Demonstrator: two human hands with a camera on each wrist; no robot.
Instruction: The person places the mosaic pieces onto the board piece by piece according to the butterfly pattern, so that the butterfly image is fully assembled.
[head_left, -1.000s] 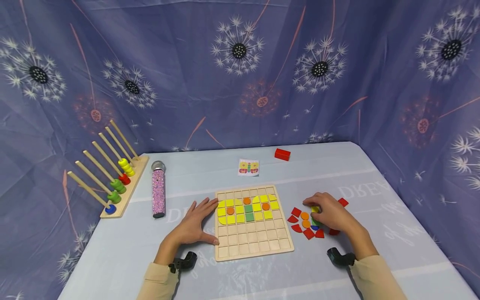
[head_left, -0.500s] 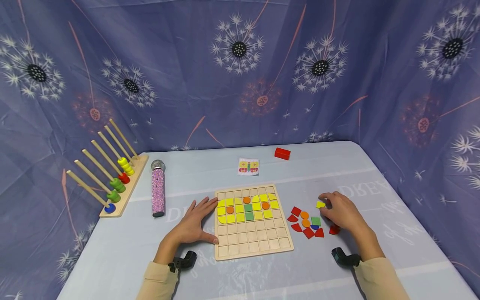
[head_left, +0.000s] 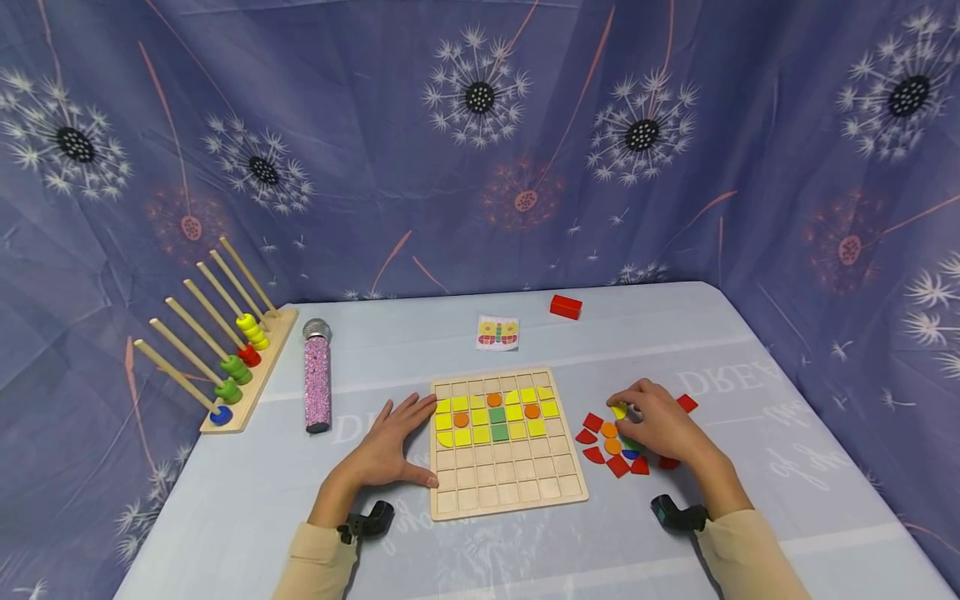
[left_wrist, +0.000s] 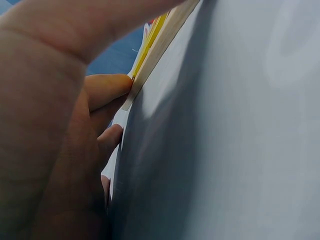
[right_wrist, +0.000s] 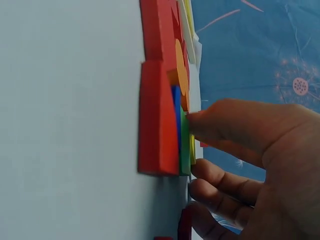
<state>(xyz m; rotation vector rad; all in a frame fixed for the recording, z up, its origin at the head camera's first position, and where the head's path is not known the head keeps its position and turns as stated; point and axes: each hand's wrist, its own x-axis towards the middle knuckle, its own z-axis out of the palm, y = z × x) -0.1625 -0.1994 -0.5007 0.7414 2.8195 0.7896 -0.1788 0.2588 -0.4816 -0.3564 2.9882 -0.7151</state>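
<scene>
In the head view my left hand [head_left: 392,448] lies spread at the left edge of a square wooden grid board [head_left: 487,497], its index fingertip and thumb at the rim. The upper rows hold yellow, orange and green tiles [head_left: 500,432]. The left wrist view shows the fingertips against the board's side [left_wrist: 159,50]. To the right, my right hand [head_left: 660,421] pinches a small yellow tile [head_left: 618,411] between thumb and fingers, over the loose pieces. A green tile [right_wrist: 185,145] and a red tile [right_wrist: 156,120] show near the thumb in the right wrist view.
Loose red tiles [head_left: 618,466], orange discs [head_left: 612,446] and a blue piece [head_left: 630,454] lie right of the board. Behind it are a butterfly pattern card [head_left: 498,333] and a red block [head_left: 566,307]. Further left stand a glittery microphone [head_left: 317,383] and a peg stacker [head_left: 262,362].
My right hand moved right with a yellow tile, uncovering the green tile, then came back left over the loose pieces. My left hand stayed at the board's edge.
</scene>
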